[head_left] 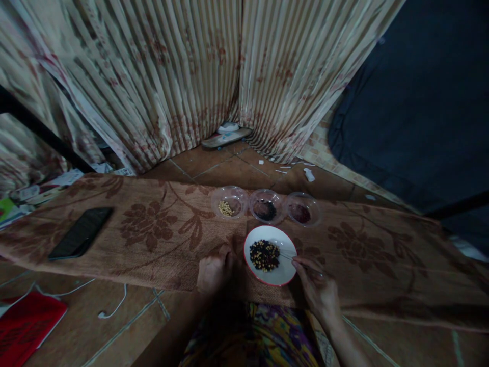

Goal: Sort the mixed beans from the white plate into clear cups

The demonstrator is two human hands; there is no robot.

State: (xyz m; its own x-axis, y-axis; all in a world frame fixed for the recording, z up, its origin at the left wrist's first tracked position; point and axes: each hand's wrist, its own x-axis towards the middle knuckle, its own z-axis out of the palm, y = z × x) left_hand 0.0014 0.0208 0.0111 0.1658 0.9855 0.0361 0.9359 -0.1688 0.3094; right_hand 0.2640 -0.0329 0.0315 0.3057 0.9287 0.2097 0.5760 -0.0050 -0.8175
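Note:
My right hand [319, 285] is closed round thin metal tweezers [287, 256], their tips over a white plate with a red rim [280, 275]. A mixed heap of black, yellow and dark red beans [264, 255] lies on that plate. Curled into a fist, my left hand [214, 269] rests on the cloth left of the plate, with nothing visible in it. Behind the plate stand three clear plastic bowls in a row: the left bowl [240, 194] has yellow beans, the middle bowl [263, 195] black ones, the right bowl [312, 208] dark red ones.
A brown flowered cloth [206, 239] covers the long narrow table. On its left end lies a black phone [81, 233]. Striped curtains [183, 76] hang behind, with a skateboard [227, 137] at their foot. White scraps [308, 175] and an earphone cable [114, 312] lie on the tiled floor.

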